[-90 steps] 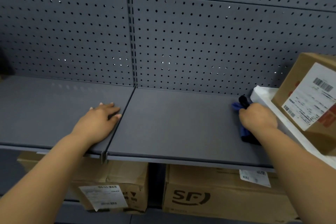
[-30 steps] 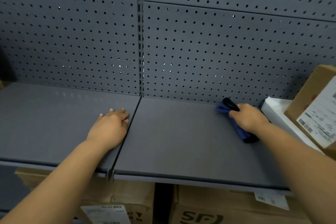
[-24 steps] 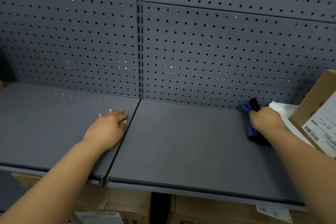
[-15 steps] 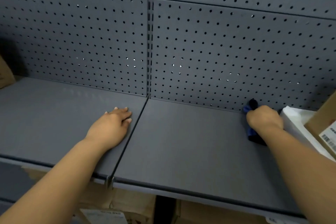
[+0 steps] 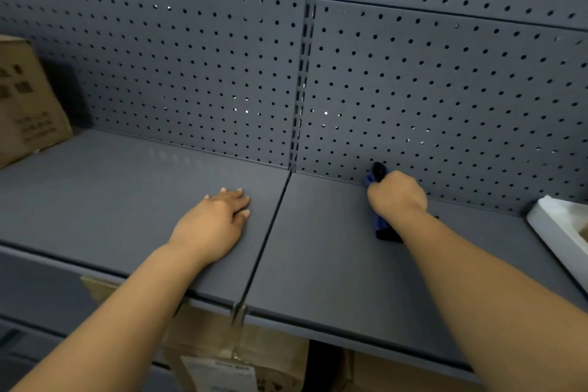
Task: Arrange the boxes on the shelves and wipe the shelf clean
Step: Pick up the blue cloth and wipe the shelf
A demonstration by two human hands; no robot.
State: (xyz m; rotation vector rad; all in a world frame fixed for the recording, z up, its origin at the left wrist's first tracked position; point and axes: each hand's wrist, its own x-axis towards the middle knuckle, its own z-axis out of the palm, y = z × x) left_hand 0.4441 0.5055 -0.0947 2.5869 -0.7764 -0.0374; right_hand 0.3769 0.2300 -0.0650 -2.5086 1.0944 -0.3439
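Note:
A dark grey metal shelf [image 5: 324, 258] runs across the view in two panels with a seam between them. My right hand [image 5: 397, 195] is closed around a blue cloth [image 5: 380, 223] and presses it on the right panel close to the pegboard back wall. My left hand [image 5: 219, 219] lies flat, palm down, on the left panel just left of the seam. A brown cardboard box [image 5: 24, 99] stands at the far left end of the shelf. A white box [image 5: 563, 229] sits at the right edge.
The pegboard wall [image 5: 445, 89] closes off the back. Under the shelf, cardboard boxes [image 5: 235, 356] with a label fill the lower level. A slotted upright [image 5: 304, 57] divides the two wall panels.
My right hand has slid the cloth leftward along the back of the right panel, away from the white box. The view has turned left, revealing the brown box; the labelled box at right has left view.

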